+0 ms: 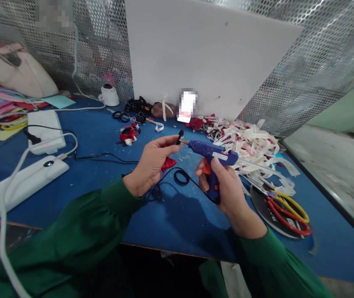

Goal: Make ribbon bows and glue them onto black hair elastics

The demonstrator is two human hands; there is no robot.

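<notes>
Green sleeves [68, 223] are reaching in low over a blue table [164, 225], where a person is working bare-handed. Between thumb and fingertips, the left hand [148, 163] is pinching a small black piece [181, 135] above mid-table, with red fabric [168, 164] showing just below. The right hand [226, 186] is grasping the handle of a blue glue gun [209, 150], whose nozzle is pointing left, right up at the black piece; whether the two are touching, one cannot tell. A black cable [181, 183] is lying looped between the hands. Near the right wrist, red-and-yellow-handled scissors [291, 212] are resting on a dark round disc [262, 211]. Beyond them, pale ribbon scraps [251, 138] are heaping up, while a bright-screened phone [186, 106] is standing before a white panel [201, 54].
</notes>
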